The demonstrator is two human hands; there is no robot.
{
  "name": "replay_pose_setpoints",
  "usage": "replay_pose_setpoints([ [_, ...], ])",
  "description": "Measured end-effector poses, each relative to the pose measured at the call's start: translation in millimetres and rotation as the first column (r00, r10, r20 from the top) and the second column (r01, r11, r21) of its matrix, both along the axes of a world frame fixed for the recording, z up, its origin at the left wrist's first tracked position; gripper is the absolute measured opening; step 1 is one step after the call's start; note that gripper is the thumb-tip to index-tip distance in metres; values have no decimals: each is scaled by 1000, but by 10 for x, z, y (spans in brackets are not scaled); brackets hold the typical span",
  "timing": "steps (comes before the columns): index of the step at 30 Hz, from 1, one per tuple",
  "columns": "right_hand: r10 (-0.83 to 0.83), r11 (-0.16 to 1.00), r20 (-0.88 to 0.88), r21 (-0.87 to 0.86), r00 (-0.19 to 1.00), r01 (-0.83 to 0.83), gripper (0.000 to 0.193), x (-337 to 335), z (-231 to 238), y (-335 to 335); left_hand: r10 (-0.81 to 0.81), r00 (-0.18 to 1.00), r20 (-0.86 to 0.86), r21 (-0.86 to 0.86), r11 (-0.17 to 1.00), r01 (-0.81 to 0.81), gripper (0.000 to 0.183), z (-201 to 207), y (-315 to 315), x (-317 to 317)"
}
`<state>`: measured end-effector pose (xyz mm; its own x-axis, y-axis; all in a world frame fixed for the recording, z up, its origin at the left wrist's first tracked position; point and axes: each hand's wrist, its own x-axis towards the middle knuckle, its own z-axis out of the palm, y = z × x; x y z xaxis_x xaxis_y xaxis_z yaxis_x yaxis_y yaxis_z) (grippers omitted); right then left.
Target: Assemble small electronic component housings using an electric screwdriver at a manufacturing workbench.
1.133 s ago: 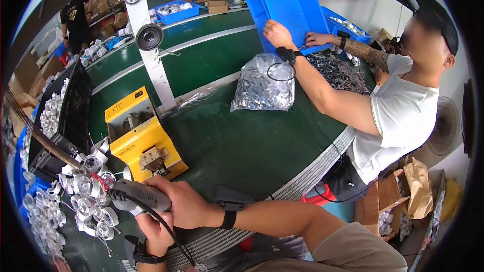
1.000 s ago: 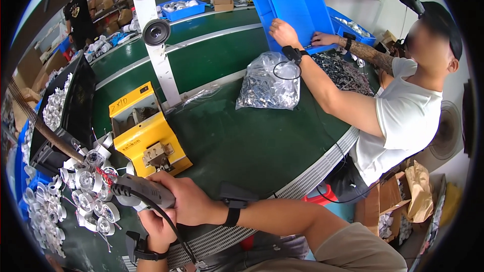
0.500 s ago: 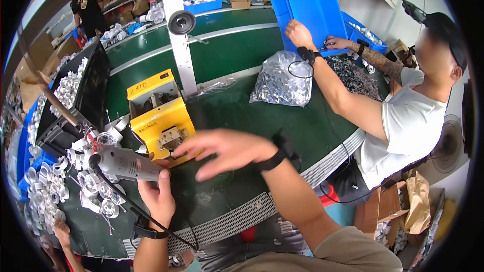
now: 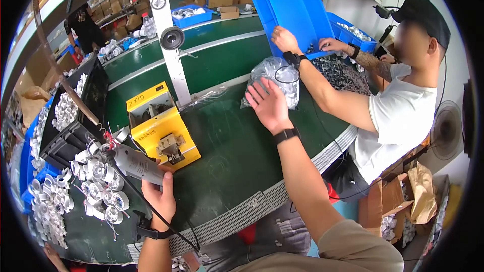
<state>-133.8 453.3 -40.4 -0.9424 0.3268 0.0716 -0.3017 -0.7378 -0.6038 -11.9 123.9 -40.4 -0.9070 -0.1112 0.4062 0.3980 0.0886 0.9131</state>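
The grey corded tool is gripped by the left hand; the right hand, fingers spread and empty, is extended toward the one-o'clock bag; for grasping, closure seems needed.

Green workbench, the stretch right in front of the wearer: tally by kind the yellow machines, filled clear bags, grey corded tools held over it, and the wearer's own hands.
Yellow machine: 1
Filled clear bag: 1
Grey corded tool: 1
Wearer's hands, left hand and right hand: 2
Total: 5
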Motion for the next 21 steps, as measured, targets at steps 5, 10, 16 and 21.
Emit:
replay_pose_setpoints([
  [5, -89, 996, 92, -23, 992, 91, 55, 5, 26, -94, -27, 1000, 12, -52, 998, 27, 35, 2, -46, 1],
  [10, -440, 764, 151, 581, 885, 281, 33, 4, -66, 1, -48, 998, 29, -65, 997, 49, 35, 0, -58, -33],
  [16, -655, -432, -530, 847, 539, 308, 49, -127, 89, 212, -49, 997, 61, -71, 996, 53, 34, 24, -77, -46],
  [21, -480, -754, -471, 653, 740, -73, 70, -269, 385, 458, -46, 995, 86, -120, 991, 56, 33, 112, -101, 18],
])
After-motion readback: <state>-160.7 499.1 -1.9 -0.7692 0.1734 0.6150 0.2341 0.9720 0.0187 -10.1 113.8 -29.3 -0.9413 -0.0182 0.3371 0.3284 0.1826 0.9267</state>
